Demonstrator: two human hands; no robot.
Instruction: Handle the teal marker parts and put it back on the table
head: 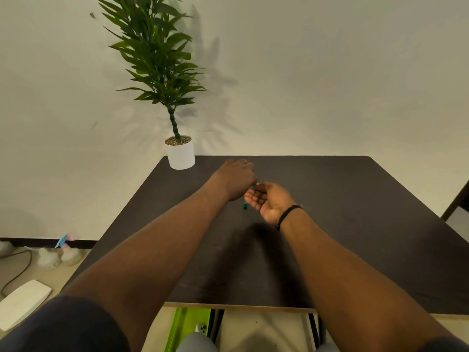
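Reaching out over the dark desk [355, 224], my left hand [236, 179] is back-up with its fingers curled under, so I cannot see what they do; its thumb side meets my right hand [269, 201] at a small pale object [256, 185] that is too tiny and blurred to name. My right hand lies palm-up, fingers loosely curled, thumb and forefinger seeming to pinch that object; whether the left hand also grips it I cannot tell. A black wristband [288, 215] circles my right wrist. Just below the hands, a small green piece [245, 206] sits on the desk, partly shadowed. At the far left corner stands a potted plant [180, 153] in a white pot. Under the near edge, a lime-green item [185, 326] is cut off by the desk.
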